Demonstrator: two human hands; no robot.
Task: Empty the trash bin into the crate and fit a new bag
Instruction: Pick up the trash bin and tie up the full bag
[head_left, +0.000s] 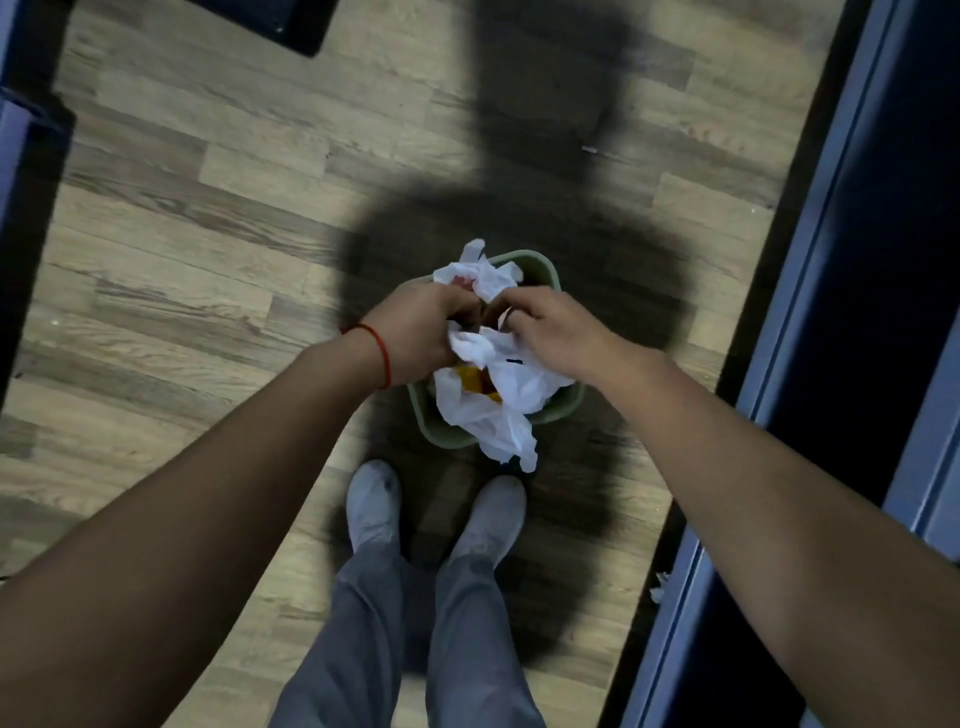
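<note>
Small green plastic trash bin (441, 434) on wood-plank floor (182, 208), just ahead of grey shoes (374, 501). Left hand (415, 332) and right hand (558, 332) both closed on gathered mouth of thin white plastic bag (498, 410) lining it. Probably light, soft, slippery, tear-prone; best gripped by bunched rim. No readable writing.

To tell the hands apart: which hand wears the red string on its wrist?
The left hand; its wrist carries the thin red string bracelet. The right hand has a bare wrist.
</note>
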